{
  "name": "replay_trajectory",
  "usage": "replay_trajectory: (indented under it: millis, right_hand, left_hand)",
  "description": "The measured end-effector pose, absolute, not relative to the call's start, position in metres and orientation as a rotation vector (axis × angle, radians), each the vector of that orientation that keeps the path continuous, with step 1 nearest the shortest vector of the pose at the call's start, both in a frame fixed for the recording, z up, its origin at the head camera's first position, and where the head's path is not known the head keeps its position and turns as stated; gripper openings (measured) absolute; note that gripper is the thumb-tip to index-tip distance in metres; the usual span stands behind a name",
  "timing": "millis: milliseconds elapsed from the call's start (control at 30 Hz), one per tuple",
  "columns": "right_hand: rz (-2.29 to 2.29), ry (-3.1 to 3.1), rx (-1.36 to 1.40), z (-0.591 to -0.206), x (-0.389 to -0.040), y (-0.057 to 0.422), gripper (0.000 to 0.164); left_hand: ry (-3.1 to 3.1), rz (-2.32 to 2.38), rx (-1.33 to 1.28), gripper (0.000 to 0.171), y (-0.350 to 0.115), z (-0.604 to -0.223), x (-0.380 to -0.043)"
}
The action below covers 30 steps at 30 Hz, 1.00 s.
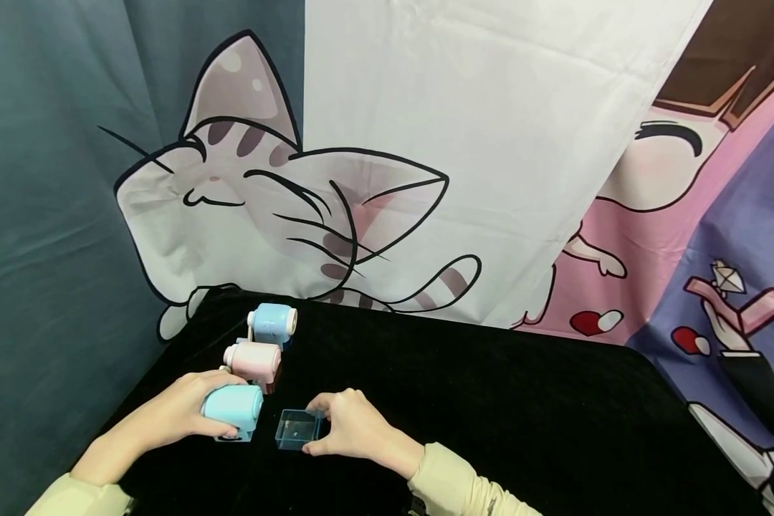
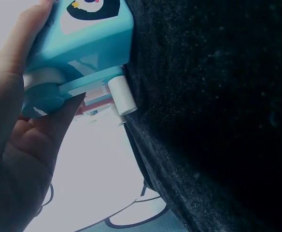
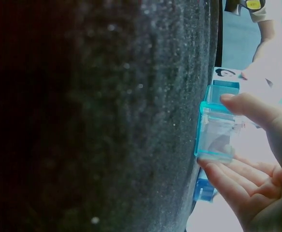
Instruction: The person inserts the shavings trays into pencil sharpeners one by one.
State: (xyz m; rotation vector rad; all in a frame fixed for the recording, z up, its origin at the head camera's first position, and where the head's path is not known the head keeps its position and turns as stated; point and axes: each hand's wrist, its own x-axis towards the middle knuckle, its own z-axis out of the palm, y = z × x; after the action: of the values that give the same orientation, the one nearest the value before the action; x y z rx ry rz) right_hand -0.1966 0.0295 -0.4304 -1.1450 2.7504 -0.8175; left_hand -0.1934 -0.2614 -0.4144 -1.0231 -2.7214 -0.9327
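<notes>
My left hand grips a light blue hand-crank pencil sharpener from its left side, thumb low at its front. The left wrist view shows the sharpener's crank with a white knob and a cartoon print on the body. Just to the right, my right hand pinches a see-through blue shavings drawer between thumb and fingers. The drawer is apart from the sharpener, its open top facing up. In the right wrist view the clear drawer sits between the thumb and fingertips, close over the black cloth.
Behind the left hand stand a pink sharpener and, farther back, a blue sharpener. Black cloth covers the table. A printed curtain with a cartoon cat hangs along the table's back edge.
</notes>
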Motion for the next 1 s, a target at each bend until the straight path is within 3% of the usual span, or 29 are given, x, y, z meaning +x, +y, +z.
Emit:
replay_trajectory:
  millis: [1000]
  right_hand:
    - [-0.796,2.763,-1.197,-0.428,-0.207,0.013,0.042]
  left_hand:
    - [-2.734,-0.930,-0.957,0.052,-0.260,-0.422,-0.194]
